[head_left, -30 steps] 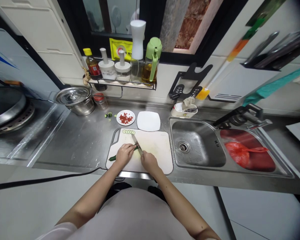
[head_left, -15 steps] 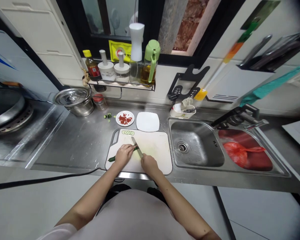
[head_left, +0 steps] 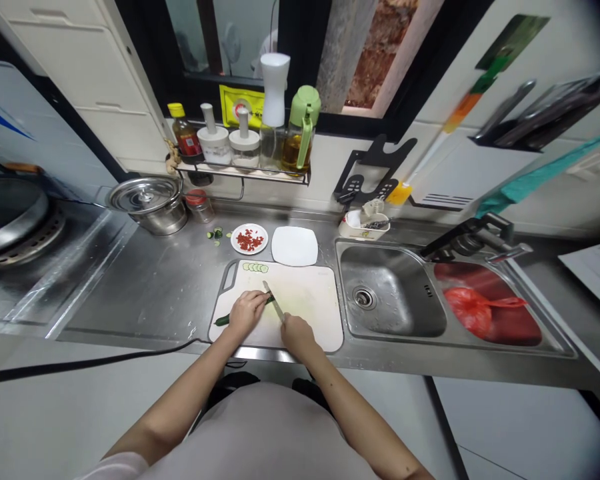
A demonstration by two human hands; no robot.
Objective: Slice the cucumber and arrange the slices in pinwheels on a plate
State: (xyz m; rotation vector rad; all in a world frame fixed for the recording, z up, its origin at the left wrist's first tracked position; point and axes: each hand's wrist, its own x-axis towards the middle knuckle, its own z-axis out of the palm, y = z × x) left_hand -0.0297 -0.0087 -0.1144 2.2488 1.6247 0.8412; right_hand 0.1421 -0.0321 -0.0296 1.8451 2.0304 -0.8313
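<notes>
Access at the cutting board (head_left: 317, 317): open to the right, obstructed at centre and far edge.
Bare board lies right of the knife (head_left: 276, 307), with lateral passage over the rim to the sink (head_left: 400, 287). The blade slants from the right hand (head_left: 299, 335) past the cucumber's (head_left: 223, 321) cut end, obstructing the space beside the left hand (head_left: 247, 312). Sliced rounds (head_left: 255, 268) occupy the far left corner; beyond, a white plate (head_left: 295, 245) and a plate of red pieces (head_left: 235, 242) stand close together. Left of the board, open counter (head_left: 145, 287) reaches toward the steel pot (head_left: 165, 221).
</notes>
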